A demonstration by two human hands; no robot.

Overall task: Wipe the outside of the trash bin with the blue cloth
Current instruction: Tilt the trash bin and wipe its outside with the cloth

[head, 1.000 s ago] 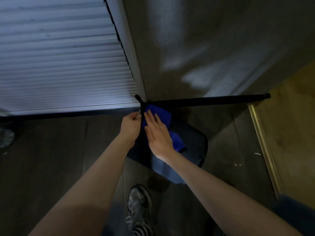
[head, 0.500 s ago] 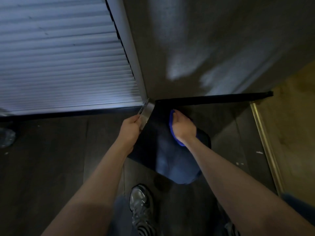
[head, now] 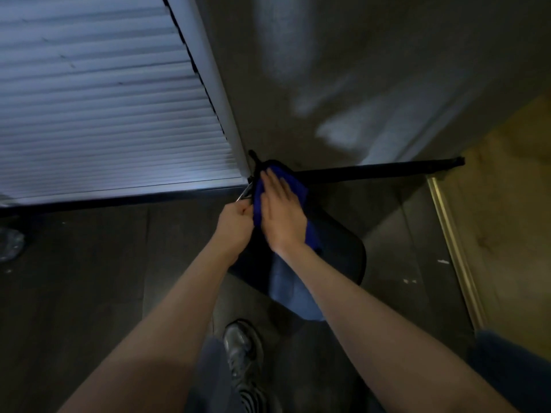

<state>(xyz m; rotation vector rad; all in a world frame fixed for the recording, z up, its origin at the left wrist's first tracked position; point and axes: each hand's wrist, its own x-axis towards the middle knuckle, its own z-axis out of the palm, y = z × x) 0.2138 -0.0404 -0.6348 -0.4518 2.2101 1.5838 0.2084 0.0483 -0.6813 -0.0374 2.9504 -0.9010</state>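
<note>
1. One shoe (head: 243, 353), silvery, is seen at the bottom centre of the frame on the dark floor (head: 89, 278), with a striped sock edge below it.
2. Two bare forearms are seen rising from the lower corners toward the middle of the frame.
3. One trash bin (head: 340, 251), dark with a paler blue patch on its near side, is seen just right of centre, tipped toward the camera on the floor.
4. The left hand (head: 234, 225) is seen at the centre, its grip curled tight on a metal part at the bin's upper left edge; what that part is cannot be told.
5. The right hand (head: 281, 213) is laid flat, fingers straight and together, pressing one blue cloth (head: 298, 186) against the bin's upper side.
6. One crumpled clear object (head: 10, 244) is seen at the left edge, well apart from the bin.
7. One slatted white door (head: 104, 99) fills the upper left; one grey wall (head: 357, 70) fills the upper right, with a black baseboard (head: 372, 168) beneath.
</note>
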